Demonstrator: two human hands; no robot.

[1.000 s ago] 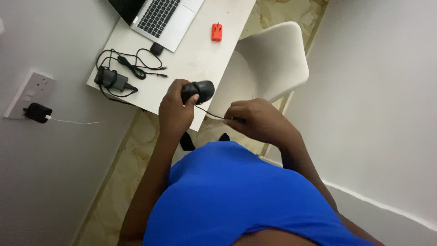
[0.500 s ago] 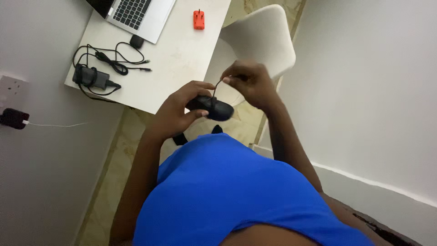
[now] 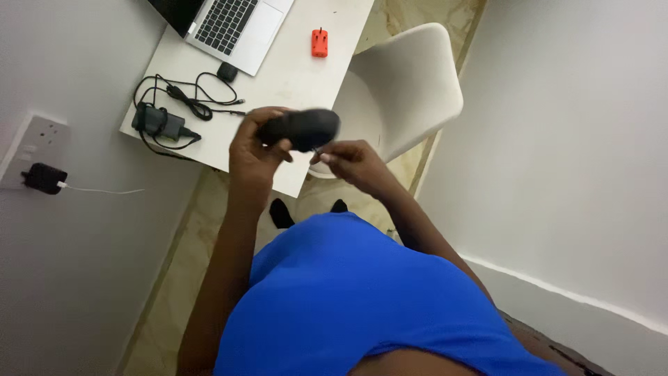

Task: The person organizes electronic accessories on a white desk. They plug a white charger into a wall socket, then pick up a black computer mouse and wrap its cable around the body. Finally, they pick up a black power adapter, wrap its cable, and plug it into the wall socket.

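Keep the thin black cord (image 3: 317,150) taut and lay each turn flat against the black oval plastic computer mouse (image 3: 300,129). The left hand (image 3: 252,150) is closed around the mouse, raised above the near edge of the white counter (image 3: 292,76). The right hand (image 3: 355,163), just below, pinches the cord between fingertips. Beyond lie 1 black power adapter (image 3: 158,122) and 1 silver laptop (image 3: 233,24).

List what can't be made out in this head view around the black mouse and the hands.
- Black mouse: underside hidden; left hand covers its rear.
- Thin cord: too thin and blurred to trace beyond the right hand.
- Laptop: screen cut off by the top edge.
- Feet: mostly hidden by the blue shirt.
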